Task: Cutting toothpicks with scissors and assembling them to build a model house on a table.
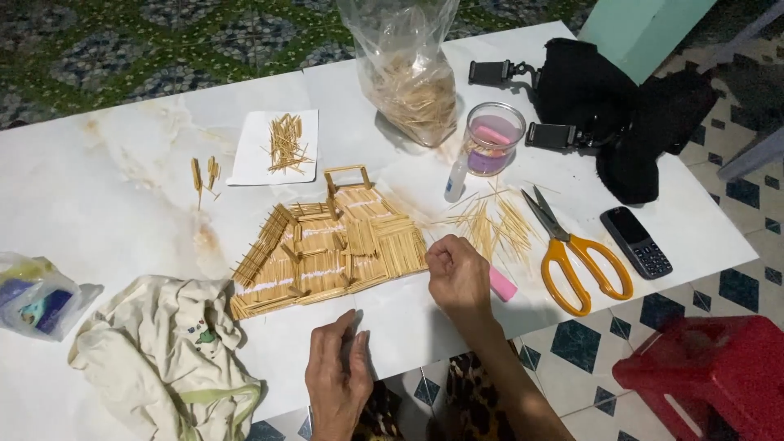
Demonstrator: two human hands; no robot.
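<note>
I see the right hand [459, 273] curled in a loose fist, knuckles at the right edge of the toothpick model [327, 249]; whether it pinches anything I cannot tell. The left hand [339, 371] lies flat, fingers together, on the table [106, 188] just below the model. A plastic bag [408, 69] holds toothpicks; the clear cup [492, 137] holds pink and purple pieces.

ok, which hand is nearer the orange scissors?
Right. The right hand rests just left of the orange scissors, by the loose sticks; the left hand lies flat farther left, near the table edge.
</note>
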